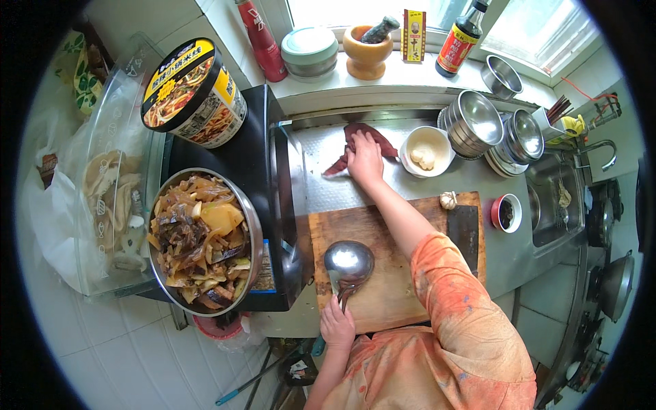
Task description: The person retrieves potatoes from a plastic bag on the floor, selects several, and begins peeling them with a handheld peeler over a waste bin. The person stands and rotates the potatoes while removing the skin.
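Note:
My left hand [337,324] is closed around the handle of a metal ladle [350,262], whose shiny round bowl is over the wooden cutting board [403,301]. A pale, narrow piece shows beside the ladle's handle; I cannot make out what it is. My right arm stretches across the board. At its end, my right hand [366,158] grips a dark red cloth [381,140] on the metal counter [318,157], its fingers partly hidden in the folds. Just right of that hand is a white bowl [441,164] with pale food inside.
A garlic bulb [447,200] and a dark cleaver blade [463,236] lie on the board's right side. A large pot of cooked food [258,239] and an instant noodle tub [229,109] stand left. Stacked metal bowls [471,123], a small red bowl [497,212] and the sink [577,225] are right.

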`<move>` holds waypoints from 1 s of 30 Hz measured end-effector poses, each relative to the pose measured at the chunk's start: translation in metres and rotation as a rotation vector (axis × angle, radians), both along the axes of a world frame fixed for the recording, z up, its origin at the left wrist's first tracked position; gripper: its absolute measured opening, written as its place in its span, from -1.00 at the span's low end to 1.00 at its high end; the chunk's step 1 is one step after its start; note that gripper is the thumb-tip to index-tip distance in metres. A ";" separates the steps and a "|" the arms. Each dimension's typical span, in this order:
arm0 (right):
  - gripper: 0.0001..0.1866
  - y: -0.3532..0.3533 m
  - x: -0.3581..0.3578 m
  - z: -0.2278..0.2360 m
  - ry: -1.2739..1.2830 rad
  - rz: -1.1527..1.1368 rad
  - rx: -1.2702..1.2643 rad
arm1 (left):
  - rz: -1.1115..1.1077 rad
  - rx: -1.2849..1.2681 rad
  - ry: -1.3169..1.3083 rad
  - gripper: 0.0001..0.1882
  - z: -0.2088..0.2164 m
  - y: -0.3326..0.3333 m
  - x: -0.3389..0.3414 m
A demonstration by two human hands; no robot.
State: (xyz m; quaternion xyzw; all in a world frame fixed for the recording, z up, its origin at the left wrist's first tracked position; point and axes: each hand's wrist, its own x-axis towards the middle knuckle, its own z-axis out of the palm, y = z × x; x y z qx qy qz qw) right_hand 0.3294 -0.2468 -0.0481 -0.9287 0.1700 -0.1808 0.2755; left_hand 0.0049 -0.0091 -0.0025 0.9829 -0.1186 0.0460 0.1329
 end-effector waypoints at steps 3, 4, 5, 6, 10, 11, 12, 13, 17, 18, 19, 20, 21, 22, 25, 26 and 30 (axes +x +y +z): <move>-0.57 0.013 0.036 0.000 -0.049 0.000 -0.101 | -0.006 -0.017 0.047 -0.40 0.002 0.000 0.000; -0.58 0.021 0.043 0.003 -0.046 0.040 -0.142 | -0.009 -0.026 0.073 -0.41 0.003 0.000 0.000; -0.54 0.028 0.045 0.006 -0.080 0.034 -0.173 | -0.009 -0.016 0.064 -0.40 0.003 0.001 0.001; -0.58 0.033 0.047 0.007 -0.113 0.063 -0.181 | -0.006 -0.011 0.058 -0.40 0.001 -0.001 0.001; -0.60 0.045 0.030 0.011 -0.139 0.446 -0.056 | -0.004 -0.031 0.030 -0.39 -0.001 0.000 -0.003; -0.60 0.041 0.025 0.001 -0.160 0.502 -0.075 | 0.018 -0.008 0.061 -0.39 0.000 -0.002 -0.004; -0.60 0.041 0.018 0.002 -0.180 0.567 -0.089 | 0.016 -0.021 0.050 -0.39 0.000 -0.002 -0.005; -0.61 0.039 0.008 0.002 -0.149 0.624 -0.028 | 0.013 -0.033 0.040 -0.39 -0.002 -0.002 -0.004; -0.67 0.007 -0.040 0.017 -0.164 0.889 0.089 | 0.066 -0.150 0.134 -0.41 0.005 -0.002 0.002; -0.65 -0.004 -0.046 0.024 -0.144 0.857 0.090 | 0.091 -0.179 0.163 -0.41 0.007 -0.004 0.004; -0.65 -0.015 -0.051 0.035 -0.097 0.785 0.100 | 0.124 -0.218 0.256 -0.41 0.013 -0.007 0.009; -0.65 -0.021 -0.049 0.041 -0.057 0.723 0.112 | 0.164 -0.231 0.257 -0.40 0.015 -0.011 0.012; -0.65 -0.028 -0.044 0.028 -0.112 0.611 0.077 | 0.188 -0.246 0.257 -0.40 0.018 -0.016 0.018; -0.65 -0.034 -0.037 0.019 -0.166 0.500 0.038 | 0.213 -0.264 0.255 -0.40 0.019 -0.022 0.024; -0.66 -0.037 -0.020 -0.001 -0.138 0.343 -0.010 | 0.193 -0.279 0.176 -0.39 0.022 -0.039 0.046; -0.66 -0.036 -0.021 -0.002 -0.132 0.324 -0.035 | 0.197 -0.284 0.167 -0.39 0.022 -0.045 0.052; -0.64 -0.043 -0.055 0.006 -0.025 0.563 0.003 | 0.187 -0.258 0.158 -0.38 0.024 -0.057 0.074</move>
